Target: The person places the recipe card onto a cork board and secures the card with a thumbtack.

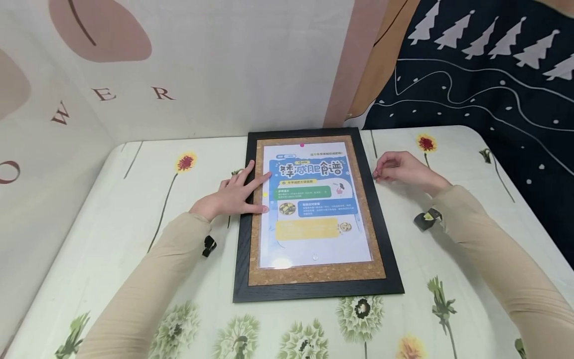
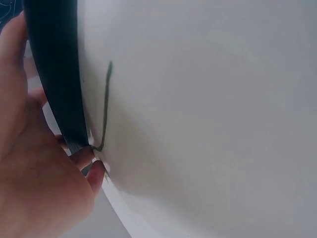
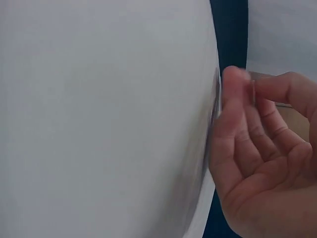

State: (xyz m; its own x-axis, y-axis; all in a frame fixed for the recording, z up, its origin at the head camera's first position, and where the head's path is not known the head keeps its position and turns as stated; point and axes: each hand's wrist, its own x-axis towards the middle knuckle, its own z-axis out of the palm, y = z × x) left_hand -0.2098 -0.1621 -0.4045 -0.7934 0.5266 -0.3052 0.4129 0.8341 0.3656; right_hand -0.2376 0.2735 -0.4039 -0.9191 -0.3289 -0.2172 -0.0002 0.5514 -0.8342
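Note:
A corkboard point(image 1: 317, 277) in a black wooden frame point(image 1: 320, 289) lies on the table. On it lies a printed sheet point(image 1: 300, 252) with blue, green and yellow blocks, glossy at its lower edge. One pink pin point(image 1: 302, 145) shows at the sheet's top and a yellow pin point(image 1: 265, 195) at its left side. My left hand point(image 1: 230, 195) rests with spread fingers across the frame's left side, fingertips on the sheet's edge. Just right of the frame, my right hand point(image 1: 405, 172) pinches a small thin pale piece point(image 3: 254, 92) between thumb and fingertips; its kind is unclear.
A white tablecloth point(image 1: 179, 279) printed with flowers covers the table. Behind it hangs a pale cloth point(image 1: 224, 65), with a dark tree-patterned cloth point(image 1: 471, 89) at the right. Small black devices sit at the left wrist point(image 1: 209, 246) and right wrist point(image 1: 426, 219).

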